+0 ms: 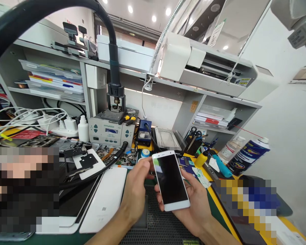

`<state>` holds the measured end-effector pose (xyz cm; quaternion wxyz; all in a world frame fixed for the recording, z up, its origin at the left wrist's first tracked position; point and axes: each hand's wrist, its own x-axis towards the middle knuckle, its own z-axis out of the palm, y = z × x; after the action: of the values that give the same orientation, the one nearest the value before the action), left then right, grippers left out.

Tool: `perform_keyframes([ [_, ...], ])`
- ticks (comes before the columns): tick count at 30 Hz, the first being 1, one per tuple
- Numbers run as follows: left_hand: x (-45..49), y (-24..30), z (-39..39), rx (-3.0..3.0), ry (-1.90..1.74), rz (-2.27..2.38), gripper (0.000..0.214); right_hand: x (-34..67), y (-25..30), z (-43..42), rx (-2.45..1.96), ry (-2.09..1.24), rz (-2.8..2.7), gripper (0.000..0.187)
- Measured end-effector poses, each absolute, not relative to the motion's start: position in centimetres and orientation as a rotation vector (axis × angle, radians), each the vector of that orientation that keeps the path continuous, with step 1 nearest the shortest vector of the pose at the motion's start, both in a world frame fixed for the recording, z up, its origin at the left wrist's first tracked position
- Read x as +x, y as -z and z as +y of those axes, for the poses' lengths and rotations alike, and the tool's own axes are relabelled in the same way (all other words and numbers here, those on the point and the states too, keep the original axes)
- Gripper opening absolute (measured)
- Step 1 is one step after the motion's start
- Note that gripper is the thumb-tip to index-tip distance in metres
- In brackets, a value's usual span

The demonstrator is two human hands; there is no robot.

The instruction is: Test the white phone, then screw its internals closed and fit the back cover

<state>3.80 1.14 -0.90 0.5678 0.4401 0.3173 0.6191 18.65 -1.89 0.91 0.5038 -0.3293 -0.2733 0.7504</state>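
Note:
A white smartphone (171,180) with a dark screen is held upright and tilted above the work mat. My right hand (193,200) is closed around its lower part, thumb along the right edge and fingertips showing at the left edge. At the phone's upper left edge, my left hand (137,187) has its fingers bent against the side, partly hidden behind the phone. Beneath both hands lies a black perforated mat (160,228). A white tablet back cover (105,200) rests to the left of my left hand.
A black hose (91,180) crosses the left side from the soldering station (111,132). Small parts fill a tray (112,154) behind my hands. On the right stand a spray can (248,156) and a clear bottle (231,149). A blurred person sits at far left.

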Motion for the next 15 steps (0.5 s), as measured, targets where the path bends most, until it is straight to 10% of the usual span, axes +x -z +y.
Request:
perform_keyframes([
  [15,-3.5,-1.0,6.1,0.837,-1.947,0.925,0.048,20.0,-0.8,-1.9,-0.892,-1.788,-1.005,0.035],
])
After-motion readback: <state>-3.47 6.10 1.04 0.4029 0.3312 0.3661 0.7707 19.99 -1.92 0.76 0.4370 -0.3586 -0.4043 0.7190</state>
